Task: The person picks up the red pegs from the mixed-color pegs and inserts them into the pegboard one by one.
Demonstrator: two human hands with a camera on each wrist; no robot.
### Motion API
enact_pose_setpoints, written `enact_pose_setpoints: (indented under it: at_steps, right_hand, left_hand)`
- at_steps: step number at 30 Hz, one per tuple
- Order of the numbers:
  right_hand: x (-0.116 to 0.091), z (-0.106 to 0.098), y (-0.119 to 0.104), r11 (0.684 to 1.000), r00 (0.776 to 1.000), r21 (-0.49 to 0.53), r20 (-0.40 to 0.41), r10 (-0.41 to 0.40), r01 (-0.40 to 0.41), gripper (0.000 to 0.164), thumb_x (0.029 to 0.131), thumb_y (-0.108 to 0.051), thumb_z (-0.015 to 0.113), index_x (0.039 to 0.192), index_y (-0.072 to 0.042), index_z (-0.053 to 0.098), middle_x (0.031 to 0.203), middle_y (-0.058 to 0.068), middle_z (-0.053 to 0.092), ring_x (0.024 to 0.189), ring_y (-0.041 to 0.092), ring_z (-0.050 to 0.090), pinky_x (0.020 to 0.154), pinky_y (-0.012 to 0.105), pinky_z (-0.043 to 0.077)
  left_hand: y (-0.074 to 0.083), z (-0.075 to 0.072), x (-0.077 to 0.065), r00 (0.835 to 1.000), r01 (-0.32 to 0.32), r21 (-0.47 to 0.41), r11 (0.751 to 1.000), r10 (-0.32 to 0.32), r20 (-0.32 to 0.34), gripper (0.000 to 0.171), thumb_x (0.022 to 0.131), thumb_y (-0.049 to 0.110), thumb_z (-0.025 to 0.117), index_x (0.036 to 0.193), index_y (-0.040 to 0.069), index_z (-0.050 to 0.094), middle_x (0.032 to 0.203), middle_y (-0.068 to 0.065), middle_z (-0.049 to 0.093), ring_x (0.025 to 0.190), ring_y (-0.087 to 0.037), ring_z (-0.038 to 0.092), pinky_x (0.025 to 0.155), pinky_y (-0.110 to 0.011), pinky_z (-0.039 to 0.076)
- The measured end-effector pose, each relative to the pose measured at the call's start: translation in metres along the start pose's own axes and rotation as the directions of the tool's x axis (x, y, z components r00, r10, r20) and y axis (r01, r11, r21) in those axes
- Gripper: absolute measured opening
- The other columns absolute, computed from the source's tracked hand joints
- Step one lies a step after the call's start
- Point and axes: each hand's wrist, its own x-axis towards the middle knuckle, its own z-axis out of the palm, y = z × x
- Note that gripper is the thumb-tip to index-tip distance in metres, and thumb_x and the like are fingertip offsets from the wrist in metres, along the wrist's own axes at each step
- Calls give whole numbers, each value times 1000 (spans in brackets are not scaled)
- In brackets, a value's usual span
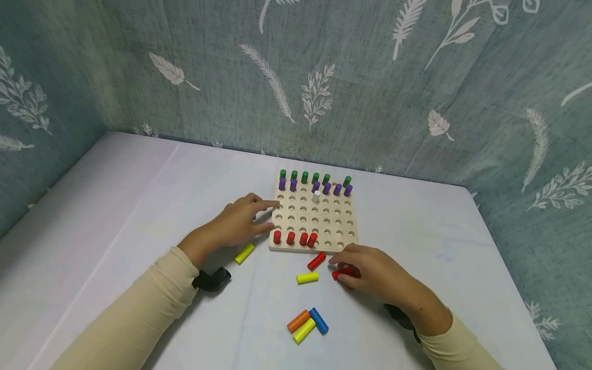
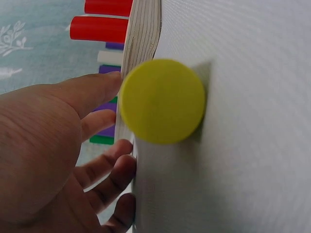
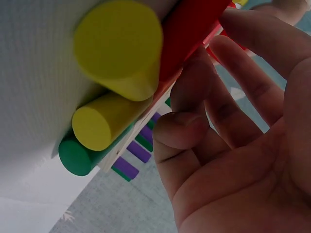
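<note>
A wooden pegboard (image 1: 331, 216) holds back rows of green pegs (image 1: 304, 177) and purple pegs (image 1: 293, 185), one white peg (image 1: 316, 197) and upright red pegs (image 1: 277, 237) along its front. My left hand (image 1: 241, 220) rests at the board's left edge, fingers extended and holding nothing. Past the front right corner, my right hand (image 1: 376, 271) is low over loose red pegs (image 1: 338, 274), its fingers loosely bent, thumb overlapping one peg. In the right wrist view, yellow pegs (image 3: 92, 128) and a green peg (image 3: 75, 155) lie beside that hand; from the head view it hides them.
Before the board lie a loose red peg (image 1: 316, 261) and a yellow peg (image 1: 307, 278). Nearer me are an orange peg (image 1: 298, 321), another yellow peg and a blue peg (image 1: 319, 321). One yellow peg (image 1: 244, 254) lies under my left wrist. Patterned fabric (image 1: 222, 92) stands behind the white table.
</note>
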Motion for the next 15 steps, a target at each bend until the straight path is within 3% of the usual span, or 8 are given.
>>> enact_pose_setpoints:
  at_steps: [15]
  right_hand:
    - [1,5,0,994,996,-74,-39,-83,80,26,83,-15,81,108,-19,75,100,-6,68,81,4,55,72,21,52]
  left_hand:
    - [0,0,-1,1000,-16,17,1000,16,-5,62,92,41,71,148,30,49,136,-14,55,127,-33,54,105,-56,41]
